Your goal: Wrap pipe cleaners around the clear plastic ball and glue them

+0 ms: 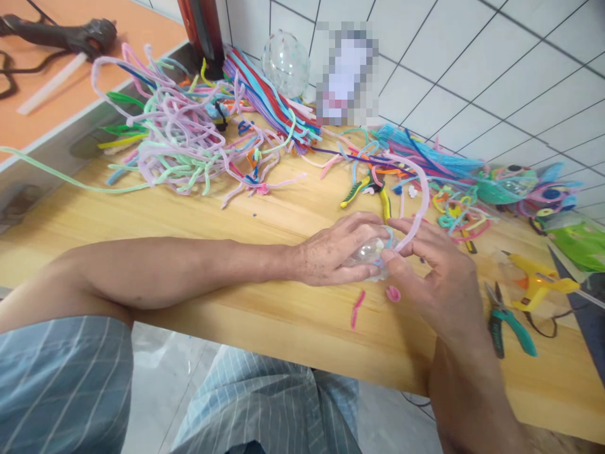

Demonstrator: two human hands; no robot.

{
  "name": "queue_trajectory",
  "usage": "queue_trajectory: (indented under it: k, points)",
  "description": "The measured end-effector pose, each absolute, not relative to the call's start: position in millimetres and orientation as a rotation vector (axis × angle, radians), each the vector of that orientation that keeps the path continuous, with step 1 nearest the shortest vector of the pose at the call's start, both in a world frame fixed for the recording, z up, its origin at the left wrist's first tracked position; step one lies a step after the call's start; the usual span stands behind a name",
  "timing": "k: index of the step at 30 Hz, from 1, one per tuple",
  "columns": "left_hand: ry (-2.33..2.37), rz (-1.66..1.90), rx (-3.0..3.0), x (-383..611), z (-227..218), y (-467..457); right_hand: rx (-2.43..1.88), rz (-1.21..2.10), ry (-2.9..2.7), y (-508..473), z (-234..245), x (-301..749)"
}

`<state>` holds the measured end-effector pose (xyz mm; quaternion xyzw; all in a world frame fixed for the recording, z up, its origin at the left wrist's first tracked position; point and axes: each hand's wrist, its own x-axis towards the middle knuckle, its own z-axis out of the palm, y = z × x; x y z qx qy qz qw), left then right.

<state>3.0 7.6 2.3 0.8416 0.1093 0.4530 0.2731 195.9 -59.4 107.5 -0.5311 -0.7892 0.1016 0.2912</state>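
Observation:
My left hand point(338, 249) is wrapped over a clear plastic ball point(366, 254) just above the wooden table. Bits of blue and other colours show at the ball's right side. Thumb and fingers of my right hand point(432, 271) pinch a thick pale pink pipe cleaner point(422, 195) at that same side. It arches up and back from the fingers, and its lower end meets the ball, partly hidden by them. Below the hands lie a pink coil point(392, 294) and a short red-pink piece of pipe cleaner point(358, 309).
Behind my hands lie yellow-green pliers point(355, 192) and bundled pipe cleaners point(278, 101). A tangled heap point(179, 132) is at the left. Teal-handled pliers point(513, 325) and a yellow glue gun point(543, 277) lie right. Another clear ball point(286, 63) stands by the tiled wall.

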Motion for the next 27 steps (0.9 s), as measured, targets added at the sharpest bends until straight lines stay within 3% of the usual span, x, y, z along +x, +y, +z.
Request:
queue_trajectory:
  k: [27]
  points:
    - [0.333,1.235,2.238,5,0,8,-1.619,0.641,-1.745,-65,92,204]
